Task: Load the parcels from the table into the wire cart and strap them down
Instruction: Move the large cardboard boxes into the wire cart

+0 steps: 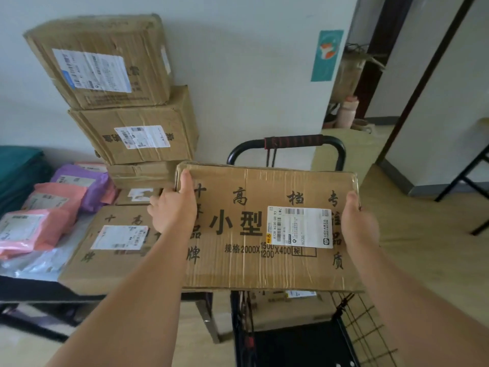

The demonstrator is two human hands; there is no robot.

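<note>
I hold a flat cardboard parcel (pixel 251 268) with black printed characters and a white label, level above the black wire cart (pixel 367 337). My left hand (pixel 173 207) grips its left edge, thumb on top. My right hand (pixel 357 221) grips its right edge the same way. Below the parcel, another labelled box (pixel 288 305) lies inside the cart. The cart's handle (pixel 293 142), wrapped in dark red cord, rises behind the parcel.
On the table (pixel 31 290) at left lie a similar flat box (pixel 111 250), pink (pixel 31 229) and purple (pixel 79 181) mailer bags, and stacked cartons (pixel 137 139) against the wall. A black frame leg (pixel 465 178) stands at right on the wooden floor.
</note>
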